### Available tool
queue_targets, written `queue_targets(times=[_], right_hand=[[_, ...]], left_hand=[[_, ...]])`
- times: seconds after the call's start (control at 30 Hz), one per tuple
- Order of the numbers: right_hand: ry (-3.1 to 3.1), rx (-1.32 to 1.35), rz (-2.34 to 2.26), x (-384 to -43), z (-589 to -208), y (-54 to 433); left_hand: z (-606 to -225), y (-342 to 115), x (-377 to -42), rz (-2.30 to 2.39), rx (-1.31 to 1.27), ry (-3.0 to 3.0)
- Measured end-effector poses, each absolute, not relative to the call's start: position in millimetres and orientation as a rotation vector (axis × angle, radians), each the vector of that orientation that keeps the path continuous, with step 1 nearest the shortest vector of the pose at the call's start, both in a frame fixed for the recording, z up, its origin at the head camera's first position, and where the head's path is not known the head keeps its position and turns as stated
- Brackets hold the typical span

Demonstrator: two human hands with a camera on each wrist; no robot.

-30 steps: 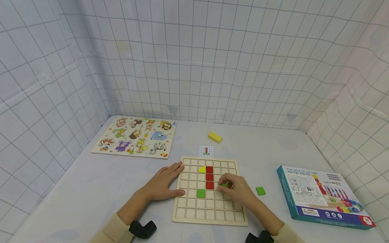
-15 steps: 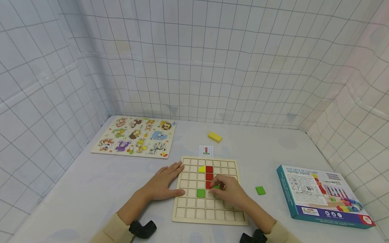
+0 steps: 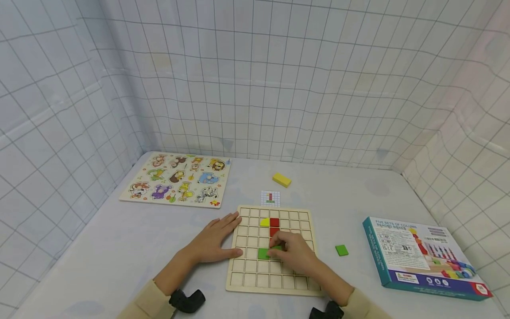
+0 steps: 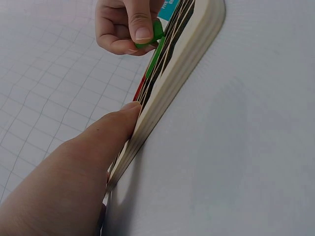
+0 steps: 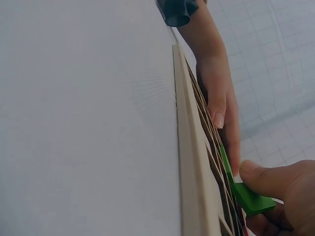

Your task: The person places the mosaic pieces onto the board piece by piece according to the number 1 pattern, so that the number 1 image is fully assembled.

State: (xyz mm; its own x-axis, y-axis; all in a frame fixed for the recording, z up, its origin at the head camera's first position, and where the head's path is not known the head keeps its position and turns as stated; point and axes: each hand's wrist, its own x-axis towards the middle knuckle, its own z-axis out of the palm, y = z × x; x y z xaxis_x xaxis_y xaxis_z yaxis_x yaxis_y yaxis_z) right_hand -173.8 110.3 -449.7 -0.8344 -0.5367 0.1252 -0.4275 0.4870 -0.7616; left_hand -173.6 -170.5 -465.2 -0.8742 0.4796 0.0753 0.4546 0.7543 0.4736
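Note:
A wooden grid board (image 3: 249, 280) lies flat on the table. My left hand (image 3: 215, 241) rests at its left edge with fingers spread, thumb on the rim. Over the middle of the board, my right hand (image 3: 295, 254) pinches a green square tile (image 5: 253, 199) between thumb and fingers. In the right wrist view that tile is tilted, its edge right at the grid. Another green tile (image 3: 263, 253) sits in a cell just left of my right fingertips. Red tiles (image 3: 274, 222) stand in a column above, partly hidden by the right hand. Beside the top one is a yellow piece (image 3: 265, 222).
A loose green tile (image 3: 341, 250) lies right of the board. Behind the board are a small pattern card (image 3: 270, 198) and a yellow block (image 3: 281, 180). An animal puzzle board (image 3: 175, 180) lies at back left, a toy box (image 3: 426, 259) at right.
My right hand has moved left across the board with the green tile, from right of the red column to beside the green tile in the grid. The left hand has stayed put.

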Motion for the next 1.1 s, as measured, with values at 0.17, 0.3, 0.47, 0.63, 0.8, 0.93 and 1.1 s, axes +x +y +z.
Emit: queue_targets(times=[0.17, 0.3, 0.47, 0.63, 0.8, 0.93, 1.1], right_hand=[[2.598, -0.837, -1.261, -174.0, -453.0, 109.3], [2.617, -0.847, -1.240, -173.4, -454.6, 109.0], [2.615, -0.865, -1.233, -170.2, -452.6, 110.3], [2.565, -0.933, -1.282, -167.7, -453.2, 115.3], [2.560, -1.016, -1.314, -167.5, -455.4, 119.7], [2.618, -1.044, -1.284, -168.2, -455.6, 120.9], [2.636, -1.018, -1.260, -168.8, -455.9, 121.5]], left_hand=[[-465.6, -170.7, -173.7, 0.761, 0.773, 2.897], [-466.0, -171.0, -173.8, 0.759, 0.775, 2.896], [-465.5, -171.0, -173.2, 0.763, 0.781, 2.894], [-466.0, -170.9, -173.4, 0.762, 0.776, 2.894], [-466.6, -170.8, -174.2, 0.746, 0.768, 2.896], [-466.9, -171.0, -174.4, 0.744, 0.769, 2.898], [-467.4, -171.3, -174.6, 0.743, 0.775, 2.906]])
